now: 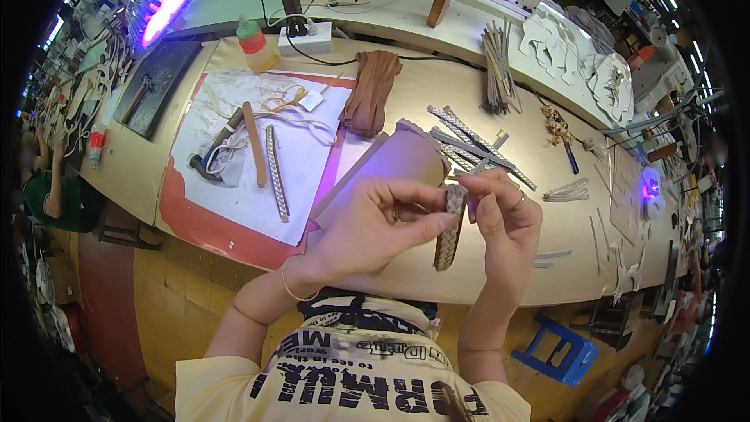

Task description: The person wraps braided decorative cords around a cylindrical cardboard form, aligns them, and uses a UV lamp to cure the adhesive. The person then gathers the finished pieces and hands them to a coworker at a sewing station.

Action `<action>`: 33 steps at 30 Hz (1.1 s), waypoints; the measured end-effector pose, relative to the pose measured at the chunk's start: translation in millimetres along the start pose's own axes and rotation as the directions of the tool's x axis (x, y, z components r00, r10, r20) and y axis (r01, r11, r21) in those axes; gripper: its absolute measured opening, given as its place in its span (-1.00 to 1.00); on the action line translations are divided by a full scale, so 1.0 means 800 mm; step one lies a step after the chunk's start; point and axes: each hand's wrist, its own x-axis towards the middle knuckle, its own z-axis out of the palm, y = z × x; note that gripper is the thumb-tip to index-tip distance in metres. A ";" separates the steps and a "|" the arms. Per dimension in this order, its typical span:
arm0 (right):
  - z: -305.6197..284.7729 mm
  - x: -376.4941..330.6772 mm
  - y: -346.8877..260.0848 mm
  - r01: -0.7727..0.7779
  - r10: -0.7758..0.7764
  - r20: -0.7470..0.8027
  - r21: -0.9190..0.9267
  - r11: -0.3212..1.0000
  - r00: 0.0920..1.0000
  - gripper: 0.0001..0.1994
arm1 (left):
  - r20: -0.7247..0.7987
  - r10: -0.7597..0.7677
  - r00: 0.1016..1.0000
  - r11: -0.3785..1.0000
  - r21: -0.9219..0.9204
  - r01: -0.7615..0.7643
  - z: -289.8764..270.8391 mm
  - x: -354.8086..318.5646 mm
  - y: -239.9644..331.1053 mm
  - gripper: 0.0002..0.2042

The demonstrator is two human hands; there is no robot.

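Note:
Over the near edge of the bench, a short grey braided strap (446,248) with a brown backing is bent between both hands. My left hand (375,227) pinches it near the top between thumb and fingers. From the other side, my right hand (504,223) has its fingertips closed at the strap's upper end; the exact grip there is partly hidden. Just beyond the hands lies a curved taupe panel (394,158) with a scalloped edge. Several braided straps (469,141) are heaped behind my right hand.
On a white sheet (226,109) at left rest a hammer (205,164), a brown strip (254,144) and a braided strip (276,176). Farther back are folded brown strips (373,90), a bottle (255,45) and grey strips (498,66). A lamp (164,12) overhangs; a blue stool (556,350) stands below right.

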 end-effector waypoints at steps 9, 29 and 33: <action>0.006 -0.009 -0.001 0.257 -0.250 0.063 -0.339 0.905 0.966 -0.84 | 0.114 0.350 0.930 0.753 0.556 -0.352 -0.010 -0.014 0.000 -0.77; 0.014 -0.030 0.003 0.562 -0.570 0.147 -0.482 0.673 0.809 -0.67 | 0.394 0.609 0.688 0.166 0.785 -0.596 -0.038 -0.016 -0.012 -0.72; 0.007 -0.028 0.001 0.582 -0.528 0.252 -0.439 0.685 0.811 -0.69 | 0.386 0.606 0.695 0.167 0.793 -0.586 -0.038 -0.015 -0.013 -0.75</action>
